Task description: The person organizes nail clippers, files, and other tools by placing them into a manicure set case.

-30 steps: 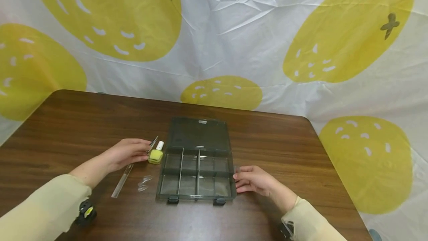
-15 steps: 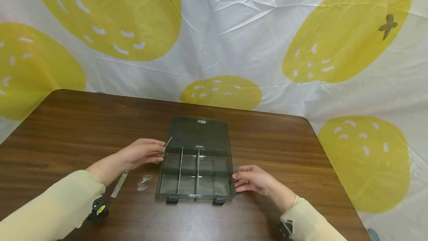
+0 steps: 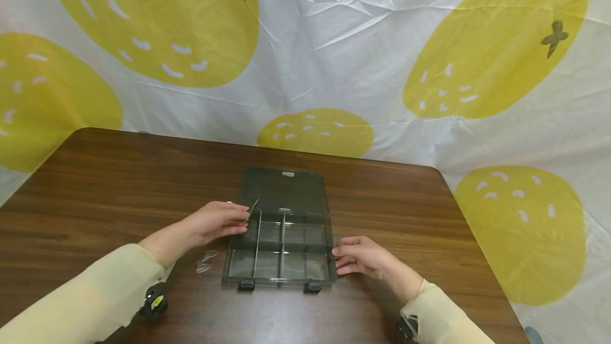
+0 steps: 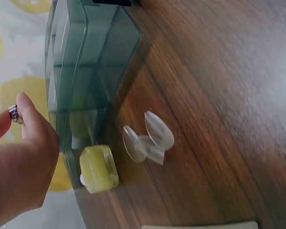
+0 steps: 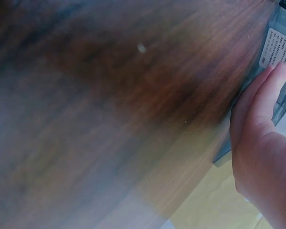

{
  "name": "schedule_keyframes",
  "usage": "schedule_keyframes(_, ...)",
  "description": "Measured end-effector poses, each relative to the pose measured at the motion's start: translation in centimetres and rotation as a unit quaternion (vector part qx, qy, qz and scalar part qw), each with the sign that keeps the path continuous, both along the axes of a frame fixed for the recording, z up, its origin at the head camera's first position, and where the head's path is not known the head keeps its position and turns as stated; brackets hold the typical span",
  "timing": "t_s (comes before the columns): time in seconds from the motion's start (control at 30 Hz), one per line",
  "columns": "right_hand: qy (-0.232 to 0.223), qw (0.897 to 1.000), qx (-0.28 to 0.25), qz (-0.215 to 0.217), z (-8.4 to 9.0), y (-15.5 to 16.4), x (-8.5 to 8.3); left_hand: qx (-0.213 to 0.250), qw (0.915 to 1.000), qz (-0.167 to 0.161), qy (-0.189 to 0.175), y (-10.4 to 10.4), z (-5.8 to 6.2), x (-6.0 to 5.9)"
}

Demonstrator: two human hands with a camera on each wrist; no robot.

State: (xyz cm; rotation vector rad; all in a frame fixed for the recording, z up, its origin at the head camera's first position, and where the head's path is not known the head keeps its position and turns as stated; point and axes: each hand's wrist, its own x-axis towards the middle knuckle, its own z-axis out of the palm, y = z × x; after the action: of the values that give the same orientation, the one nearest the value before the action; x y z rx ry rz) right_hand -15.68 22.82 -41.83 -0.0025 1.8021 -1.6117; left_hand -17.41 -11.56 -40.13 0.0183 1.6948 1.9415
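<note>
In the head view a smoky clear divided box (image 3: 280, 282) lies open on the table, its lid folded back. Over its far-left compartment my left hand (image 3: 217, 222) pinches a small metal nail clipper (image 3: 253, 205), its thin end pointing up and away. The left wrist view shows the clipper's metal end (image 4: 14, 113) between finger and thumb. My right hand (image 3: 360, 257) rests its fingertips against the box's right side wall. In the right wrist view the fingers (image 5: 271, 90) lie by a printed label (image 5: 278, 50). A yellow nail polish bottle (image 4: 99, 169) stands left of the box, mostly hidden from the head view.
Clear curved nail-tip-like pieces (image 3: 206, 262) lie left of the box. A pale flat strip (image 3: 167, 272) is mostly covered by the left forearm. Behind the brown table (image 3: 391, 201) hangs a lemon-print cloth (image 3: 334, 58).
My left hand has moved right with the nail clipper, from beside the polish bottle to over the box's left compartments. The bottle is now behind the hand. My right hand stays in place.
</note>
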Motion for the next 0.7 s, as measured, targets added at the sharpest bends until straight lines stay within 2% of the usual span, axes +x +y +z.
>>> schedule_keyframes(0.3,0.002,1.0,0.008,-0.005,0.1,-0.1,-0.1,-0.016,0.9998,0.003,0.007,0.6,0.4,0.1)
schedule_keyframes(0.7,0.002,1.0,0.001,-0.008,0.0,-0.1,-0.1,-0.014,0.9999,0.003,0.004,2.0,0.7,0.1)
